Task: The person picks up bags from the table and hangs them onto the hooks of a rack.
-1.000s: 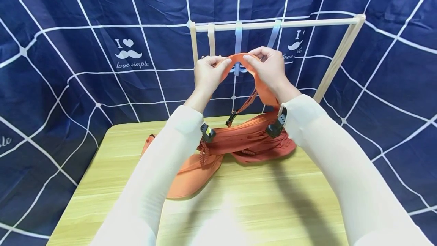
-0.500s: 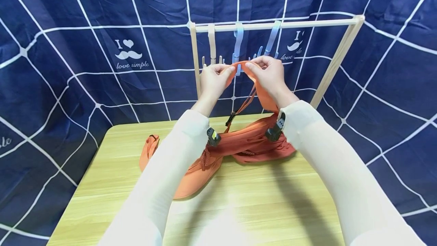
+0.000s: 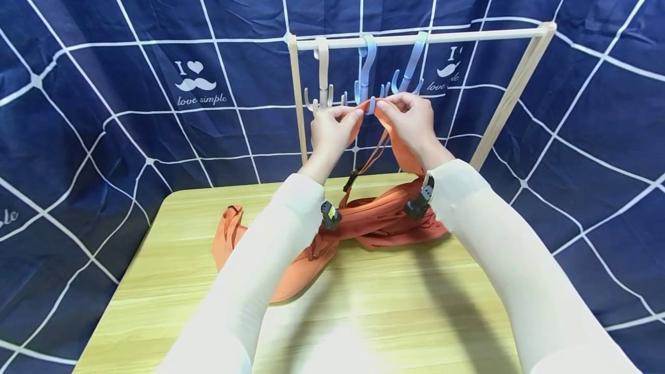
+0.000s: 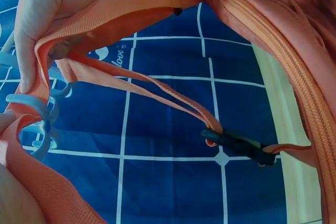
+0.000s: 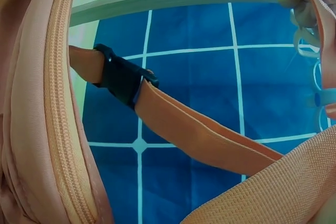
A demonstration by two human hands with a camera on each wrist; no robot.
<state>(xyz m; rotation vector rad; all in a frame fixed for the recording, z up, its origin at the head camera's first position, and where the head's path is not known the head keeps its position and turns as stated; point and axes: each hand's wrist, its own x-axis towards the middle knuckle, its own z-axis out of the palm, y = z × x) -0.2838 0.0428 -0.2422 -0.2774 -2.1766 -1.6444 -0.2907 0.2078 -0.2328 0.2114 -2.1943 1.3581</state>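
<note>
An orange bag (image 3: 384, 218) lies on the table, its flat strap (image 3: 407, 152) raised up to the rack. My left hand (image 3: 332, 131) pinches the strap between thumb and fingers on one side, and my right hand (image 3: 413, 123) pinches it close by on the other. Between them the strap bends across the middle blue hook (image 3: 368, 65), with one prong standing in front of the webbing. The left wrist view shows that blue prong (image 4: 26, 99) overlapping the strap. A thinner strap with a black buckle (image 5: 123, 77) hangs between strap and bag; the bag's zipper (image 5: 63, 103) runs alongside.
A wooden rack (image 3: 457, 36) stands at the back. A beige hook (image 3: 323, 68) and another blue hook (image 3: 414, 62) hang beside the middle one. A rounded orange flap (image 3: 306, 276) lies on the wooden table (image 3: 405, 310). A dark blue gridded curtain (image 3: 208, 143) surrounds it.
Both hands have come down with the strap, and the left has shifted a little right. The prong shows in front of the strap, and the middle hook has tilted slightly.
</note>
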